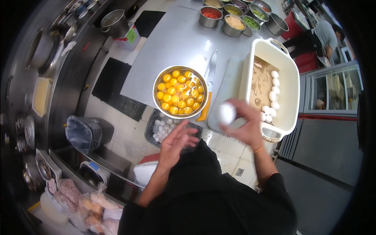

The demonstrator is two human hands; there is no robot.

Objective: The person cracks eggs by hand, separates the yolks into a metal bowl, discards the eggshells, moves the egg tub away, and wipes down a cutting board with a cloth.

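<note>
My right hand (247,125) grips a white egg (227,113), somewhat blurred, above the near edge of a pale cutting board (228,88). Empty and with fingers apart, my left hand (176,144) hovers over a dark bin (147,135) of white eggshells (159,132). Just beyond it stands a metal bowl (154,94) full of raw egg yolks (176,91). A knife with an orange handle (204,107) lies between bowl and board. To the right, a white tub (294,82) contains several whole eggs (273,96) on wet brown cardboard (259,84).
Metal pots of chopped ingredients (235,23) crowd the far end of the steel table (168,43). A lined trash bin (84,133) and black floor mats (113,84) are on the left. Another person (325,35) bends at the upper right, near a glass-door fridge (333,88).
</note>
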